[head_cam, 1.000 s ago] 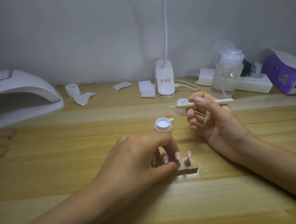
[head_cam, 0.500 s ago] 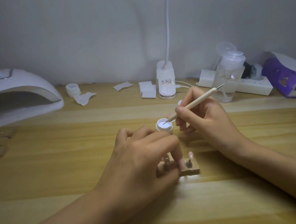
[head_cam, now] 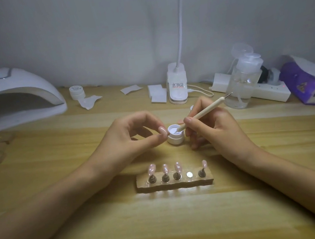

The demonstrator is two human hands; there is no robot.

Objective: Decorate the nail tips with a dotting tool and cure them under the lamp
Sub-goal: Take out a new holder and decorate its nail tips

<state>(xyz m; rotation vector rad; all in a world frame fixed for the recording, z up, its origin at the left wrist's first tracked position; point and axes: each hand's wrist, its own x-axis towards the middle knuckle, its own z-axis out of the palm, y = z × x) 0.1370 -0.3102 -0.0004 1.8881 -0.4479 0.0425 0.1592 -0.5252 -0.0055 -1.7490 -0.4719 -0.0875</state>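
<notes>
Head view: a pink nail tip (head_cam: 163, 131) is pinched between the thumb and forefinger of the left hand (head_cam: 127, 139), the other fingers being loosely curled behind. It is held just beside the rim of an open white gel pot (head_cam: 175, 138), which is set on the wooden table (head_cam: 167, 228) between the fingertips of the two hands. A dotting tool (head_cam: 202, 113) is gripped like a pen by the thumb and first fingers of the right hand (head_cam: 212, 130). Its lower end is dipped into the white gel in the pot, and its upper metal point is tilted up and away past the knuckles. Nearer the person than both sets of fingers, a holder (head_cam: 175, 184) is seen, on which four more pink nail tips (head_cam: 151, 169) are stood upright, with a bare metal disc between the third and fourth. Well beyond the left fingers, to the far left, a white curing lamp (head_cam: 15, 96) is placed.
</notes>
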